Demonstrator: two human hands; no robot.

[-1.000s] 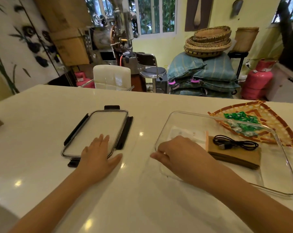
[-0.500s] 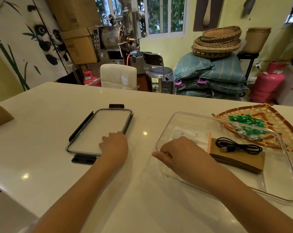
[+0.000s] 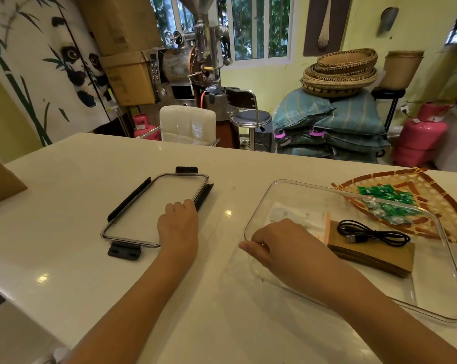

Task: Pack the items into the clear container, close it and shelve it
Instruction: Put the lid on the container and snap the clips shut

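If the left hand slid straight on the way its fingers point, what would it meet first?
Likely the black clip along the right edge of the clear rectangular lid the left hand rests on; beyond that, bare white table. Depth is uncertain.

Left hand (image 3: pixel 178 227) fingertips curl out of sight — woven tray (image 3: pixel 432 206) cut off at right edge.

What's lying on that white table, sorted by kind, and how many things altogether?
Clear container: 1
Lid: 1
Black cable: 1
Brown paper stack: 1
White packet: 1
Woven tray: 1
Green sweets: a pile, too small to count
Total: 6, plus the sweets
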